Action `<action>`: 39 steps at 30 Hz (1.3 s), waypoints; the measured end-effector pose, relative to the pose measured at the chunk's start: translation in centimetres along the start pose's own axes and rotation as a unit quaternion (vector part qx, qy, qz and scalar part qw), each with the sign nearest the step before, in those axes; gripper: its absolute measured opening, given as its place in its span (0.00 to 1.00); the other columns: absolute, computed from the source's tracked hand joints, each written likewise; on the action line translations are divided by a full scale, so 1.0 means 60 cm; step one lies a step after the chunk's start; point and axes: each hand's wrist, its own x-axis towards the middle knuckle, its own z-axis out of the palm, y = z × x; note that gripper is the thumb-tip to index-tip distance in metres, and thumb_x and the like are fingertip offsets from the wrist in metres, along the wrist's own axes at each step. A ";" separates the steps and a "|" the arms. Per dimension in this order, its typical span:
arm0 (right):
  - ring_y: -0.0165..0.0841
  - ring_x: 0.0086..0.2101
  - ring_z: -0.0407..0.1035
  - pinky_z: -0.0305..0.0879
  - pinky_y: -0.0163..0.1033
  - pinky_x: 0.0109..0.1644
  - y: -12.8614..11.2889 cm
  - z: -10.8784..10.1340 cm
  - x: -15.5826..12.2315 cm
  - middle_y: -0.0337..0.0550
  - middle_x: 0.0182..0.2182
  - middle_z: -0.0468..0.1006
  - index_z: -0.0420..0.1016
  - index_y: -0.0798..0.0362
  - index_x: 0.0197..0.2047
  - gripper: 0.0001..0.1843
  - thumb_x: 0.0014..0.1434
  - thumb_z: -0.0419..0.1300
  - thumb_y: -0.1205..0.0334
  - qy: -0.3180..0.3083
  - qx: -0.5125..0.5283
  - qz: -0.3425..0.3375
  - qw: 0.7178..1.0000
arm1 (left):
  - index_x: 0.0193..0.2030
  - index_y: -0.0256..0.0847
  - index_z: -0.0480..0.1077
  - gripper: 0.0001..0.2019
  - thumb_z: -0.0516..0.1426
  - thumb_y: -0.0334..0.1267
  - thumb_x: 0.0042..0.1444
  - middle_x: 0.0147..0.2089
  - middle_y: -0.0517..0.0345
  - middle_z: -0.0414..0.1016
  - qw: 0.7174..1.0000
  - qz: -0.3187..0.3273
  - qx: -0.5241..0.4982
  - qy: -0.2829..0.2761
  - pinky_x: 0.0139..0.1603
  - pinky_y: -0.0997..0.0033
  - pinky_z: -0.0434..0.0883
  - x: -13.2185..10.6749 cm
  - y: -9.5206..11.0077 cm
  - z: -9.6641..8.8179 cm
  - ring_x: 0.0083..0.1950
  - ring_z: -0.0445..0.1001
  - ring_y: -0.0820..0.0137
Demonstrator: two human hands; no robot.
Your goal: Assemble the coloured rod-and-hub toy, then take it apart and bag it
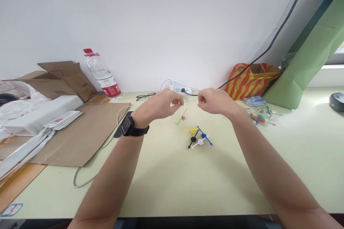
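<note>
My left hand, with a black watch on its wrist, hovers above the table with its fingers curled toward the thumb. Level with it, a short gap to the right, my right hand is closed like a pinch. What either hand holds, if anything, I cannot make out. Just below the left hand lies a small red and green plastic piece. Nearer to me sit small plastic arrow-shaped pieces close together: a yellow one, a black one, a blue one and a white one.
Bags of small colourful parts lie at right before a striped bag. Behind the hands are a power strip and glasses. A bottle, cardboard box and flat cardboard occupy the left.
</note>
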 end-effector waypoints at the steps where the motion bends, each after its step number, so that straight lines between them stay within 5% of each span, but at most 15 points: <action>1: 0.36 0.31 0.71 0.55 0.39 0.33 0.008 0.006 0.003 0.45 0.34 0.81 0.76 0.50 0.30 0.03 0.53 0.62 0.67 -0.073 -0.014 0.003 0.997 | 0.41 0.44 0.80 0.12 0.54 0.32 0.60 0.40 0.56 0.81 1.000 -0.001 0.002 -0.003 0.45 0.68 0.71 0.000 -0.002 0.002 0.42 0.77 0.64; 4: 0.38 0.37 0.74 0.61 0.38 0.35 0.017 0.025 0.013 0.43 0.42 0.82 0.80 0.47 0.37 0.07 0.53 0.64 0.64 -0.267 0.001 -0.038 0.963 | 0.40 0.44 0.80 0.11 0.54 0.32 0.60 0.39 0.56 0.81 1.000 0.000 0.008 -0.012 0.44 0.68 0.71 0.001 -0.005 0.007 0.41 0.77 0.64; 6: 0.38 0.41 0.75 0.64 0.37 0.37 0.013 0.040 0.020 0.41 0.47 0.81 0.81 0.46 0.42 0.11 0.53 0.65 0.59 -0.324 0.021 -0.070 0.943 | 0.40 0.43 0.79 0.11 0.54 0.32 0.60 0.40 0.56 0.81 1.000 0.001 0.008 -0.016 0.44 0.68 0.71 0.002 -0.006 0.009 0.42 0.78 0.64; 14: 0.41 0.42 0.75 0.64 0.38 0.37 0.009 0.093 0.043 0.43 0.45 0.81 0.81 0.50 0.37 0.12 0.46 0.69 0.61 -0.412 -0.014 -0.062 0.909 | 0.40 0.44 0.79 0.11 0.55 0.32 0.59 0.40 0.57 0.82 1.000 0.006 0.002 -0.020 0.45 0.68 0.72 0.001 -0.012 0.009 0.44 0.78 0.64; 23: 0.40 0.42 0.73 0.63 0.38 0.38 0.020 0.097 0.044 0.41 0.45 0.81 0.79 0.50 0.36 0.13 0.45 0.71 0.58 -0.420 0.033 -0.063 0.905 | 0.41 0.44 0.80 0.11 0.55 0.33 0.60 0.42 0.56 0.82 1.000 0.002 -0.003 -0.028 0.45 0.68 0.73 0.000 -0.011 0.004 0.45 0.78 0.63; 31: 0.34 0.35 0.70 0.61 0.36 0.33 0.054 0.046 0.032 0.43 0.40 0.78 0.74 0.51 0.38 0.06 0.57 0.60 0.59 -0.291 0.095 -0.099 0.947 | 0.41 0.45 0.80 0.11 0.55 0.33 0.61 0.42 0.57 0.82 1.000 -0.001 -0.009 -0.027 0.45 0.68 0.73 -0.004 -0.009 -0.001 0.45 0.78 0.64; 35: 0.32 0.31 0.66 0.59 0.36 0.31 0.063 -0.006 0.014 0.40 0.32 0.76 0.76 0.51 0.38 0.10 0.60 0.61 0.54 -0.158 0.165 -0.104 0.968 | 0.41 0.45 0.80 0.11 0.55 0.33 0.61 0.43 0.57 0.82 1.000 -0.001 -0.005 -0.025 0.43 0.69 0.72 -0.004 -0.009 -0.003 0.44 0.78 0.64; 39: 0.33 0.30 0.65 0.60 0.38 0.32 0.053 -0.055 -0.013 0.40 0.28 0.74 0.79 0.50 0.38 0.16 0.61 0.63 0.45 -0.034 0.264 -0.130 0.955 | 0.41 0.46 0.80 0.11 0.55 0.34 0.61 0.43 0.57 0.82 1.000 -0.005 -0.004 -0.025 0.42 0.70 0.72 -0.004 -0.009 -0.006 0.44 0.78 0.64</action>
